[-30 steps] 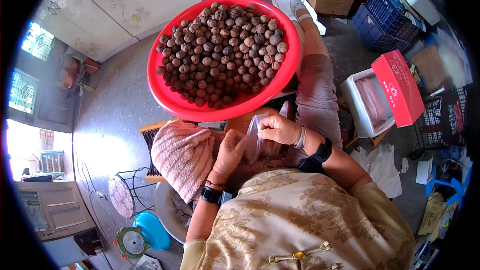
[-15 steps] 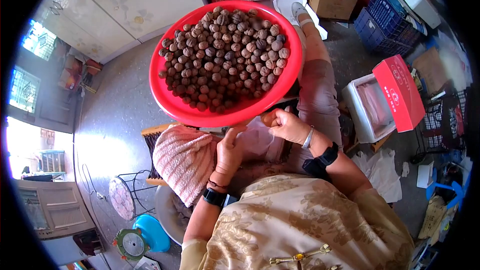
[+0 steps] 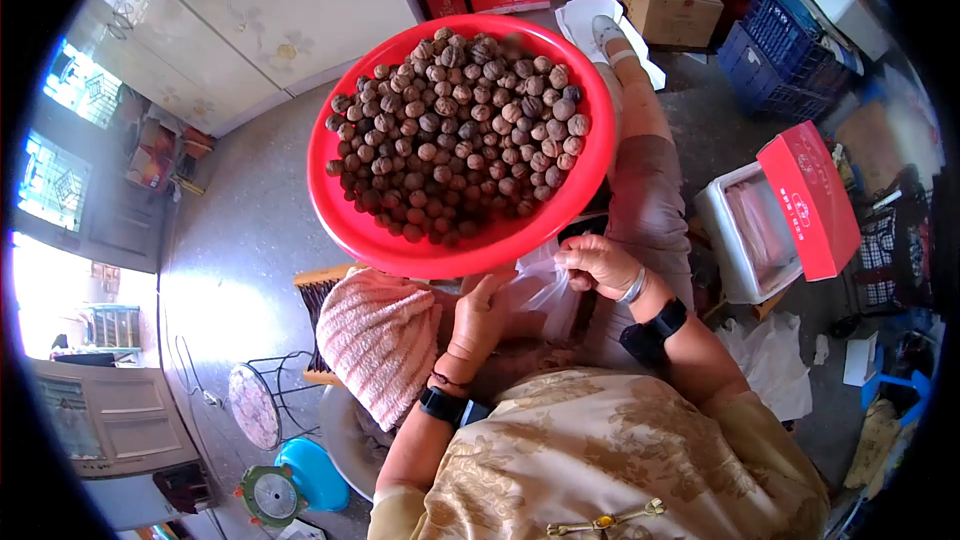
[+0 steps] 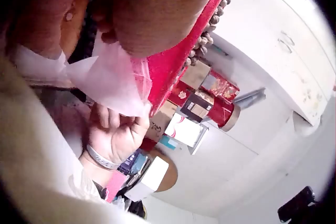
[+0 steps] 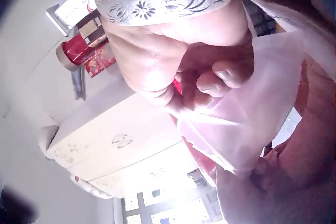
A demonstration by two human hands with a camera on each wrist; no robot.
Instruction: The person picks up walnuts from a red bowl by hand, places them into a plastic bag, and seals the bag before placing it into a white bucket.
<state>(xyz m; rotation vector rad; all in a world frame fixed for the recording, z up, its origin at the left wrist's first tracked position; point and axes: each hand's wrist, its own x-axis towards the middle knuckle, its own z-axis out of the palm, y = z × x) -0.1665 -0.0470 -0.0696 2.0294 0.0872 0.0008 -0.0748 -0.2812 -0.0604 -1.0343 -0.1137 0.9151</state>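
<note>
A thin translucent plastic bag (image 3: 545, 285) is stretched between the two hands, just below the rim of a red basin (image 3: 455, 262) full of walnuts (image 3: 450, 135). My right hand (image 3: 603, 268) pinches the bag's edge between thumb and curled fingers; the right wrist view shows the bag (image 5: 247, 113) spreading from those fingertips. On the other side my left hand (image 3: 478, 325) grips the bag, thumb up, its fingers partly hidden. In the left wrist view the bag (image 4: 113, 77) runs across to the right hand (image 4: 118, 137).
A pink towel (image 3: 380, 340) lies beside the left forearm. To the right stands a foam box (image 3: 745, 230) with a red lid (image 3: 810, 200), near a white plastic bag (image 3: 770, 360) on the floor. Blue crates (image 3: 780, 60) and cartons (image 3: 680, 15) stand at the back.
The hands have moved apart, and the bag between them is spread wider. The basin and surroundings appear slightly lower and farther right in the head view.
</note>
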